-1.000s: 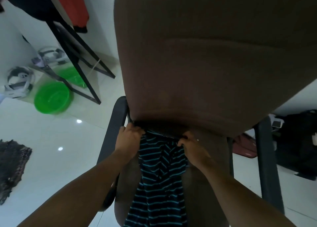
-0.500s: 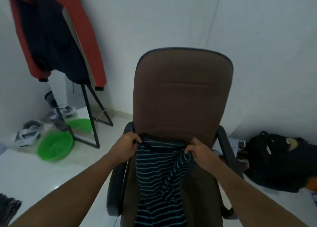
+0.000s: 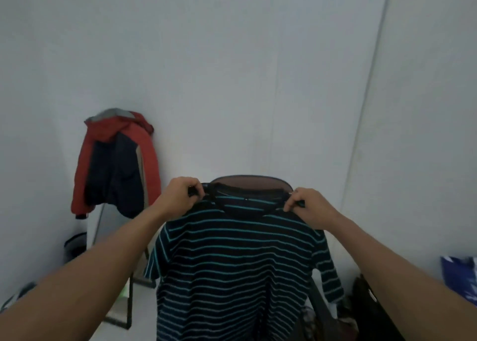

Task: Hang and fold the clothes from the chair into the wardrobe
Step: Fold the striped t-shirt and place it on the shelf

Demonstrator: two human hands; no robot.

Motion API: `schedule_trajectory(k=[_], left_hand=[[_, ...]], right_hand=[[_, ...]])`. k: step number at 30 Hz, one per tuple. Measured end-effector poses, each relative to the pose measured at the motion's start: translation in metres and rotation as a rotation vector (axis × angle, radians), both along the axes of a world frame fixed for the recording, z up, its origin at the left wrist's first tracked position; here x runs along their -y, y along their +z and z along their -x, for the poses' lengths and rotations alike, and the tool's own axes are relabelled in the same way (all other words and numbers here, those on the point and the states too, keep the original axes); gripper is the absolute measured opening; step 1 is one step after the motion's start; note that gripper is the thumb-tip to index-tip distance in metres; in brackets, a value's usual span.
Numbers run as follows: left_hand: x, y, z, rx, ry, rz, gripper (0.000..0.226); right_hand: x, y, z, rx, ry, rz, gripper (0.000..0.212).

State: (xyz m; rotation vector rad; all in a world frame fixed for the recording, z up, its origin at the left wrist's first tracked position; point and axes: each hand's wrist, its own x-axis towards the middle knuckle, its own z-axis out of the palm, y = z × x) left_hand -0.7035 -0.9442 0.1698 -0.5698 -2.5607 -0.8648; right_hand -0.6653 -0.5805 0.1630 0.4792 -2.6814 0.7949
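Shirt (image 3: 237, 268) hangs straight down from both hands, collar up, hem out of view below, its long axis vertical, front spread flat toward the camera. Left hand (image 3: 178, 195) and right hand (image 3: 307, 206) each pinch a shoulder seam, fingers (image 3: 293, 206) clenched on cloth, level and equally near. Chair (image 3: 247, 180) stands just behind the shirt; no wardrobe shows.

Your view is dim and flat, with a cool grey-blue cast over the wall (image 3: 232, 70); a faint brighter patch shows on it just above the chair back (image 3: 247, 179); shadows are soft, no glare; detail is smeared and grainy throughout; wide-angle bending bows the wall seams and stretches your forearms at the lower corners.
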Motion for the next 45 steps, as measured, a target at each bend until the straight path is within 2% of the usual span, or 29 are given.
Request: schedule_trajectory(k=[4,10,14,19,23,25,28,32,37,40,43,45], left_hand=[[-0.002,0.065,-0.027,-0.129,-0.016,-0.001,0.030],[-0.011,0.139,-0.058,-0.263,-0.084,0.073,0.030],[-0.024,0.185,-0.082,-0.227,-0.121,0.129,0.031],[-0.039,0.224,-0.112,-0.183,-0.189,0.060,0.049],[-0.048,0.241,-0.126,-0.218,-0.231,0.080,0.031],[-0.050,0.245,-0.128,-0.243,-0.227,0.121,0.031],[-0.050,0.246,-0.133,-0.227,-0.214,0.117,0.033],[-0.046,0.249,-0.138,-0.206,-0.134,0.075,0.038],[-0.055,0.262,-0.150,-0.108,0.135,0.383,0.035],[-0.070,0.266,-0.158,0.053,0.206,0.403,0.039],[-0.082,0.258,-0.161,0.260,0.154,0.166,0.048],[-0.081,0.249,-0.156,0.283,0.100,-0.008,0.057]], right_hand=[[-0.008,0.062,-0.024,-0.066,-0.005,0.071,0.032],[-0.025,0.131,-0.047,-0.183,-0.023,0.034,0.037],[-0.035,0.172,-0.069,-0.211,0.017,-0.054,0.017],[-0.048,0.209,-0.089,-0.262,-0.020,-0.041,0.030],[-0.060,0.223,-0.095,-0.296,-0.012,-0.096,0.033],[-0.064,0.229,-0.097,-0.330,-0.001,-0.108,0.031],[-0.068,0.238,-0.101,-0.356,0.025,-0.064,0.026],[-0.066,0.241,-0.105,-0.316,0.042,-0.112,0.024],[-0.044,0.252,-0.109,-0.231,-0.167,-0.419,0.042],[-0.025,0.254,-0.112,-0.081,-0.157,-0.301,0.037],[-0.010,0.247,-0.117,0.078,-0.111,0.010,0.025],[-0.005,0.241,-0.121,0.130,-0.088,0.169,0.025]])
